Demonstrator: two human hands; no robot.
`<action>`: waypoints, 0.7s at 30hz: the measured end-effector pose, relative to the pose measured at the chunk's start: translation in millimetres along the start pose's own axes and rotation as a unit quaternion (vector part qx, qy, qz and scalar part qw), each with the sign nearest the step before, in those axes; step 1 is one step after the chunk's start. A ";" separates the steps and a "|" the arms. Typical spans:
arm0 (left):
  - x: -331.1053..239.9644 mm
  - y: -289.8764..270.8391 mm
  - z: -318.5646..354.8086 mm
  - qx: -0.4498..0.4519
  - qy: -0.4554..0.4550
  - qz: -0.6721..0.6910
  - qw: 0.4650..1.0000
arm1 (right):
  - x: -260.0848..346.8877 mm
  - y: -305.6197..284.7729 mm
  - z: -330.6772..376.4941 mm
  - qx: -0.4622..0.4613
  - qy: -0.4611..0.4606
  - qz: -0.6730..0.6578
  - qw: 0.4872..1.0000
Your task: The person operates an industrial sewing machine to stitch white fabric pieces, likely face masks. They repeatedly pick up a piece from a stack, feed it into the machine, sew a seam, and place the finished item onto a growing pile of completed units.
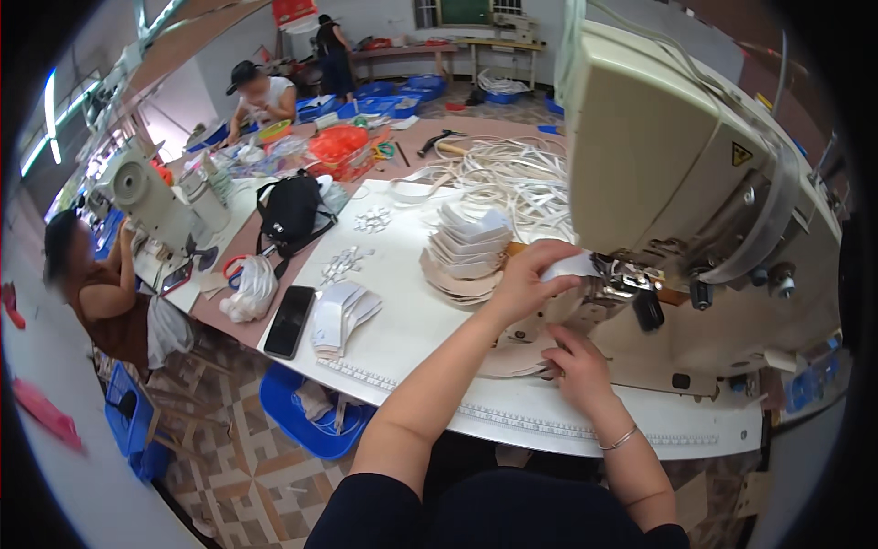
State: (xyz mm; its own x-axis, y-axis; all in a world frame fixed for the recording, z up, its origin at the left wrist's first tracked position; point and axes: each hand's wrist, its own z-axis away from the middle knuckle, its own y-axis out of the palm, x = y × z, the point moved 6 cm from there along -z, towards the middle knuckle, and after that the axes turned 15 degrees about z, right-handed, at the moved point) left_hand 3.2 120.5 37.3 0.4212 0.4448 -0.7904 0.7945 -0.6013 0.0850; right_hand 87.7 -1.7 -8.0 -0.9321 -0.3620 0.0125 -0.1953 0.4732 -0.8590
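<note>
My left hand (530, 285) is closed at the sewing machine (660, 137), thumb and fingers gripping a white curved piece (574, 265) beside the metal presser foot (631, 274). Lower down, my right hand (582, 373) has its fingers apart near the machine's bed; its fingertips are close to a flat beige piece (512, 362). Whether they touch it is hard to see. Left of the machine stands a stack of curved beige and white pieces (466, 252), partly behind my left hand. A smaller fanned pile of white pieces (344, 317) lies farther left.
A black phone (290, 322), small white bits (343, 263) and a black bag (291, 215) lie to the left. Tangled pale strips (512, 174) and a hammer (439, 142) are behind the stack. A blue basin (306, 416) sits below the table edge. Other people work farther off.
</note>
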 end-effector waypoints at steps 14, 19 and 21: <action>-95.3 -143.9 112.4 -0.335 0.080 -0.647 0.680 | -27.4 6.7 17.6 0.101 0.211 -0.309 0.922; -79.9 -189.9 167.1 -0.344 -0.112 -0.692 0.624 | -32.0 -2.9 16.2 0.111 0.302 -0.482 0.815; -96.3 -147.0 141.5 -0.347 0.012 -0.680 0.646 | -33.3 -9.4 7.4 0.103 0.296 -0.493 0.811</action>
State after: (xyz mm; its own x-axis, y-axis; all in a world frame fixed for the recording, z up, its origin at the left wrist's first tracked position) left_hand -216.0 72.1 15.0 -0.8728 0.2640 -0.4106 0.4380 0.7949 -0.4199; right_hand 122.8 0.0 -4.1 -0.3479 -0.0047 0.9375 -0.9373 0.0221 -0.3477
